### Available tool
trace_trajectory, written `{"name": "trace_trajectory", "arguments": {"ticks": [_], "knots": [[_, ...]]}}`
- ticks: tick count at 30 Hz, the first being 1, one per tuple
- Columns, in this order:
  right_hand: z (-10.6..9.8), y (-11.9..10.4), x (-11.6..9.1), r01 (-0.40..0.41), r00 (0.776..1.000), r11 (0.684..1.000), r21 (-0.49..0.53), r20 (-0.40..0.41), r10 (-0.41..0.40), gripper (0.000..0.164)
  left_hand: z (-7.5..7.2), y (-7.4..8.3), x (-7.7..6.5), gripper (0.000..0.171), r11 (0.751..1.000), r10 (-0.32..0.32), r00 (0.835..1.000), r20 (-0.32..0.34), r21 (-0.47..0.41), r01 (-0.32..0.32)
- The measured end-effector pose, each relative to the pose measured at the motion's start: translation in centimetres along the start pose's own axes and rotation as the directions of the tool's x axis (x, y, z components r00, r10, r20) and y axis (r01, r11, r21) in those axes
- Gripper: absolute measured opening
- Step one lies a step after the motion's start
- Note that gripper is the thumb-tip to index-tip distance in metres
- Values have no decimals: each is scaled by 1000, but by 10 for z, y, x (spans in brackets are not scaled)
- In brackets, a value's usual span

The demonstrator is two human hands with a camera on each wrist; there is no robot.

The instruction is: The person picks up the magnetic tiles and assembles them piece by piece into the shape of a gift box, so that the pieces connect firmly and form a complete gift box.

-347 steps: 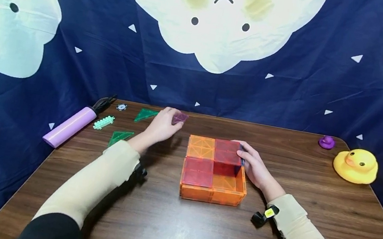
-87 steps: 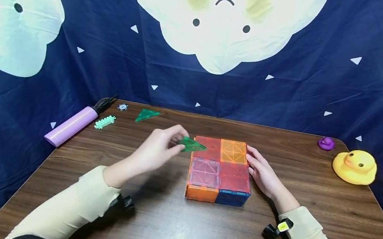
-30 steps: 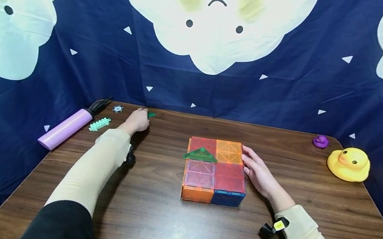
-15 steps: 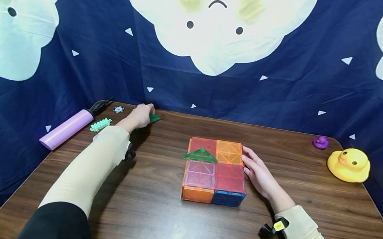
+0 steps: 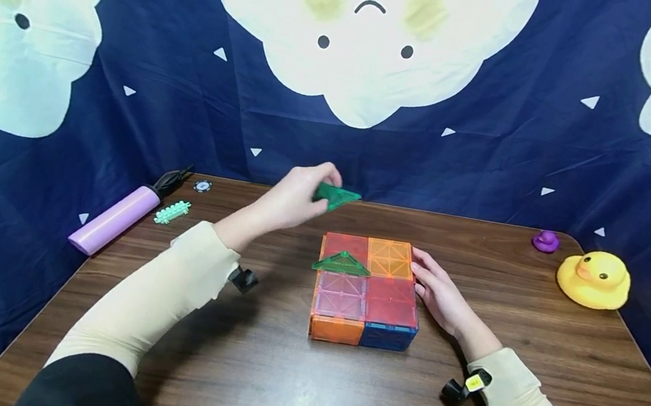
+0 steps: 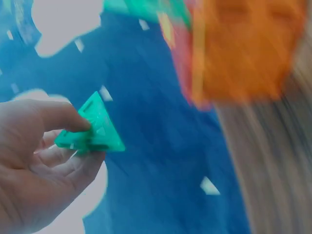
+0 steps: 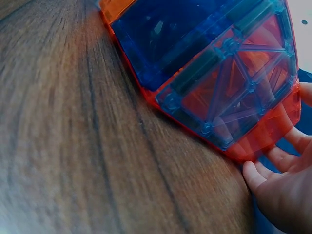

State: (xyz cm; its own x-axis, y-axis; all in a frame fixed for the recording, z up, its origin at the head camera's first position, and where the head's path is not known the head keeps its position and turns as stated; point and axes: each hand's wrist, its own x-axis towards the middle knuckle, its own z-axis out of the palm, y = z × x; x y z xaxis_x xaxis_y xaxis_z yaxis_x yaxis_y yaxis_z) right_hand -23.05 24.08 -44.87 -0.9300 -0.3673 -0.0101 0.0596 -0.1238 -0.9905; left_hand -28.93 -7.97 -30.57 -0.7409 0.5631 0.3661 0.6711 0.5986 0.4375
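In the head view my left hand [image 5: 298, 198] is raised beyond the box's far left corner, pinching a green triangular magnetic tile [image 5: 339, 196] between thumb and fingers. The left wrist view shows this triangle tile [image 6: 100, 127] clear of everything but the hand. A low box of see-through magnetic tiles [image 5: 391, 301] sits mid-table, with red, orange and pale purple squares on top and orange and blue sides. Another green triangle tile [image 5: 343, 263] stands tilted across the box's left half. My right hand [image 5: 442, 296] rests its extended fingers against the box's far right corner.
To the left lie a lilac hand pump [image 5: 116, 219], a mint-green toothed piece [image 5: 173, 212] and a round chip [image 5: 203, 186]. A yellow rubber duck [image 5: 594, 279] and a small purple duck [image 5: 546, 241] are at the right. A dark blue curtain [image 5: 393, 164] hangs behind the table.
My left hand has lifted the green triangle tile from the back left of the table and carried it right. Earlier, it set the other triangle on the box. The right hand stays by the box.
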Motion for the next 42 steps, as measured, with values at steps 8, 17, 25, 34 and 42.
{"name": "trace_trajectory", "arguments": {"ticks": [8,17,25,34,42], "knots": [[-2,1,0,7,1000,1000,-1,4,-7,57,24,71,0,26,979,196,973,125,-85,-186],[-5,3,-1,85,994,995,58,66,-88,32,53,100,2,29,964,265,915,305,-69,-256],[-5,2,-2,75,996,997,1,54,-75,32,66,92,7,32,957,280,877,391,-43,-287],[-3,0,-1,31,999,999,-18,27,-30,50,70,85,10,23,971,234,868,438,-53,-235],[-3,1,0,17,1000,1000,-9,7,-17,54,72,82,12,22,977,207,864,458,-43,-211]]}}
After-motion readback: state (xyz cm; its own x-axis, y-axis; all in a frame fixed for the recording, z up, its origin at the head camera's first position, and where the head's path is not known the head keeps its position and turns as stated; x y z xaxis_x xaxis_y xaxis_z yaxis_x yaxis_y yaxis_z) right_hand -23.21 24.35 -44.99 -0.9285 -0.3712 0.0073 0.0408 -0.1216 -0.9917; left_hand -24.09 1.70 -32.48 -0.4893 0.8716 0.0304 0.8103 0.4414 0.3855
